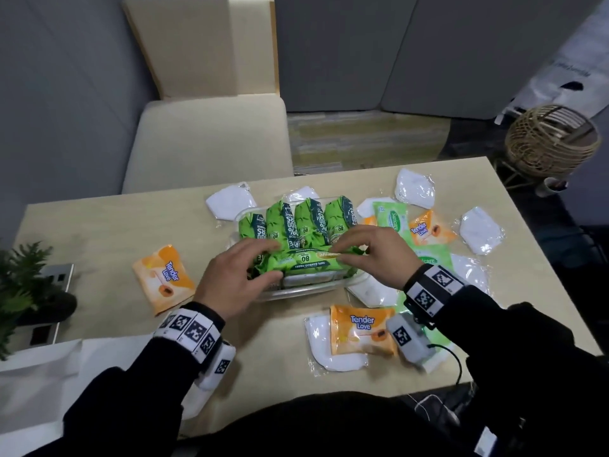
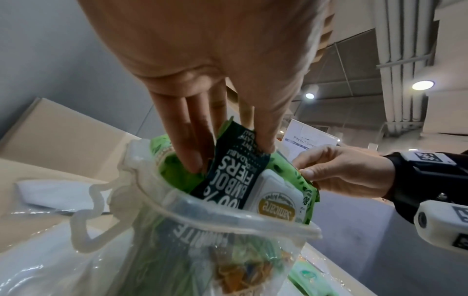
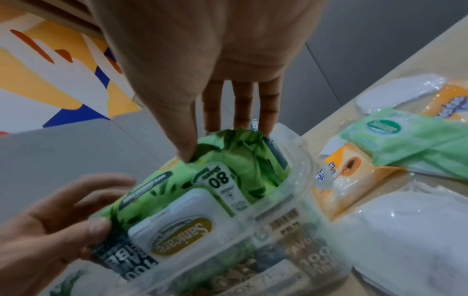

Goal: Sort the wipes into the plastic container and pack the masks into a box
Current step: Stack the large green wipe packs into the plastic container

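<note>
A clear plastic container point(image 1: 296, 293) stands mid-table with several green wipes packs upright in its back row. One more green wipes pack point(image 1: 313, 262) lies crosswise along the container's front, partly above the rim. My left hand point(image 1: 263, 262) pinches its left end between thumb and fingers; the left wrist view shows that grip point(image 2: 228, 156) on the dark printed end point(image 2: 235, 170). My right hand point(image 1: 349, 250) pinches the crimped right end, seen close in the right wrist view point(image 3: 222, 142). Bagged white masks point(image 1: 481, 230) point(image 1: 230, 201) lie around the container.
Orange wipes packs point(image 1: 163, 278) point(image 1: 362, 329) point(image 1: 428, 227) and pale green flat packs point(image 1: 392, 217) lie on the table, mostly to the right. A potted plant point(image 1: 19, 285) and a white paper-like object point(image 1: 39, 374) are at the left edge. A chair point(image 1: 207, 140) stands beyond the table.
</note>
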`<state>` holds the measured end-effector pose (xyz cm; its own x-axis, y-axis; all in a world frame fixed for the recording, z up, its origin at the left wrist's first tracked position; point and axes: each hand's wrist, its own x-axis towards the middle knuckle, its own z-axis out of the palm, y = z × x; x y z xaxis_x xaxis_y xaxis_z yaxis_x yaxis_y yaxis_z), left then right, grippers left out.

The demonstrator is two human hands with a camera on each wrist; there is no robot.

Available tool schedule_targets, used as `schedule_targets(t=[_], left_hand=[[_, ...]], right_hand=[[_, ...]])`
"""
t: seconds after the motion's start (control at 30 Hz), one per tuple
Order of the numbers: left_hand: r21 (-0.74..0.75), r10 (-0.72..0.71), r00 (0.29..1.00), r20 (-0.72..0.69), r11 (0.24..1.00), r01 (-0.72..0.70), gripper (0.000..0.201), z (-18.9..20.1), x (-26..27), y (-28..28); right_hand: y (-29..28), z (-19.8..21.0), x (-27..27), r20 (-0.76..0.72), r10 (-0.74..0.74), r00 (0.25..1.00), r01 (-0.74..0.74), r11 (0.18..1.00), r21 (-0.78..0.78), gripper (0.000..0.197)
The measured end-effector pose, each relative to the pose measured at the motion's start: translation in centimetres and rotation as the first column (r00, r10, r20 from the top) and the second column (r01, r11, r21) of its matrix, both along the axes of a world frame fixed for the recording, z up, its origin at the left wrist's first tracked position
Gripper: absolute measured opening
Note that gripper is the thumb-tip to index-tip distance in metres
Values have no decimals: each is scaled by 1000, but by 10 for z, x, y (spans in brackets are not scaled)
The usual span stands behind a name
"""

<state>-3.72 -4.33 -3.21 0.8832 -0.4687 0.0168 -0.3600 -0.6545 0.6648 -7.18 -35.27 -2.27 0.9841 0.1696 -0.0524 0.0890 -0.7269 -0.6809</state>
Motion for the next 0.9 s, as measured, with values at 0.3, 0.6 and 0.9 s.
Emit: schedule_targets(t=[0.3,0.6,0.9], left_hand=[[93,-14,1000,-14,996,15,46,3,14,-1],[82,-33,998,53,996,29,51,-4,4,-10],[108,-105,993,56,989,99,47,9,15,-15]], right_hand=[[1,2,4,134,105,985,-78,979,-189,28],[3,-6,3,181,126,975,-100,984,-146,29],[2,6,7,74,101,992,-90,987,-135,52]])
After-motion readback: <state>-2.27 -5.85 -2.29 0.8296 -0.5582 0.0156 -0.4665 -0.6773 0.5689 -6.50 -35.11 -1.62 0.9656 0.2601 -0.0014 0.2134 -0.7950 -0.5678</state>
